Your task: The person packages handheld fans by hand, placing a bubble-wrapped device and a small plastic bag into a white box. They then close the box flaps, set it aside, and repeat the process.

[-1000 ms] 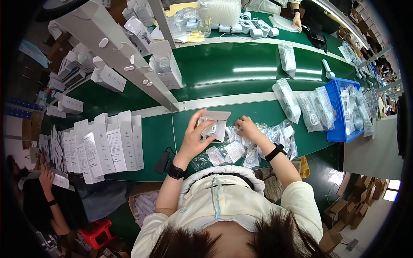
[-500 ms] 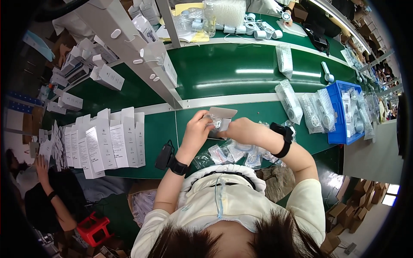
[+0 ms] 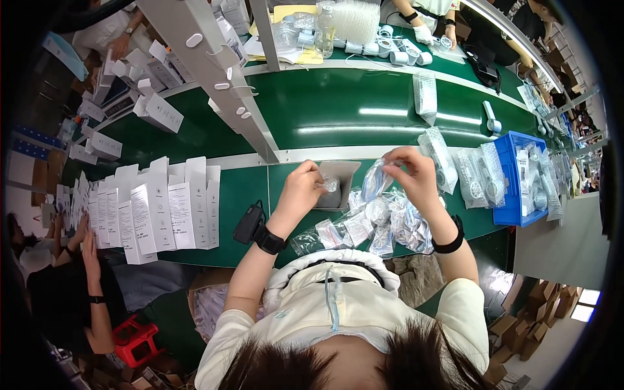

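Pouch (image 3: pixel 376 179), clear plastic, pinched in right hand (image 3: pixel 411 174) fingers above loose pouch pile (image 3: pixel 377 224). Left hand (image 3: pixel 300 190) grips small part at open grey box (image 3: pixel 338 183). Risk: pouch slips into pile, or box tips off the green bench (image 3: pixel 247 188).

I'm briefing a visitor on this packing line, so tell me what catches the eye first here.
First, the person's two raised hands at centre: the left hand pinches a small clear item by a grey carton, and the right hand lifts a clear plastic bag. Below them lies a heap of clear bagged parts on the green table. To the left stands a row of white boxes; to the right, a blue bin.
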The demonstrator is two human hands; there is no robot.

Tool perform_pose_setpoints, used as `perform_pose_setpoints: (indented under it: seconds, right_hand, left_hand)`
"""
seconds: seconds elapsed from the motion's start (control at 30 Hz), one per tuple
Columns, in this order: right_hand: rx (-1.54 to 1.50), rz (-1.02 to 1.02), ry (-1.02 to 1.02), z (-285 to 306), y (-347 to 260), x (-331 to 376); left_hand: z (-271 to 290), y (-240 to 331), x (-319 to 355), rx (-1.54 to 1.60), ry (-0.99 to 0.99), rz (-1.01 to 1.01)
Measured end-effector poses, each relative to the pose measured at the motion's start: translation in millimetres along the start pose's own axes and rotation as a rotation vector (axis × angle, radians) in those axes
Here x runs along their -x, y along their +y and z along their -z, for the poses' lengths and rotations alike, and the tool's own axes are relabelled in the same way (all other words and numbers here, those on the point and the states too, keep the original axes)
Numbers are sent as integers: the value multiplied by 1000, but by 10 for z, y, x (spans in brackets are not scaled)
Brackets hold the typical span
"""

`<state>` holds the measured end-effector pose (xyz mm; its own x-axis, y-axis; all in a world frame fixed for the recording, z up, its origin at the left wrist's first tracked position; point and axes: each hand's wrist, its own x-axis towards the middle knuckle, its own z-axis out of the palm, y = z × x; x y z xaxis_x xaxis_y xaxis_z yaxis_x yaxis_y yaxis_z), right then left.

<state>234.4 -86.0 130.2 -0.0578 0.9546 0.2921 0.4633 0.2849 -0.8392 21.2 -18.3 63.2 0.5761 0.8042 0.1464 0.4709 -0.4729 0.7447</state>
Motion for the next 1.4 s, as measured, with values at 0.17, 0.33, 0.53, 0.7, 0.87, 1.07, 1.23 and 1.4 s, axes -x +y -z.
perform_pose_setpoints:
  seconds: [0.17, 0.33, 0.53, 0.7, 0.87, 1.07, 1.23, 1.4]
  right_hand:
    - [95, 358, 99, -446, -56, 14]
    - [531, 373, -361, -751, 123, 166]
    - [605, 419, -29, -539, 328, 391]
    - [-1, 50, 121, -940, 936, 494]
    - [-591, -290, 42, -652, 974, -200]
    - [-471, -162, 186, -314, 1570, -1296]
    - [-313, -122, 128, -398, 2032, -1478]
    - [-12, -142, 323, 308, 2523, -1487]
  left_hand:
    - [-6, -43, -114, 30, -19, 51]
    - [64, -104, 4, 63, -30, 62]
    - [924, -271, 551, -531, 726, 133]
    - [1390, -978, 1314, -1123, 99, 740]
    - [1094, -886, 1492, -665, 121, 656]
    - [-4, -69, 1284, -404, 76, 674]
    - [-402, 13, 1088, -458, -186, 528]
    - [-23, -487, 798, -317, 45, 434]
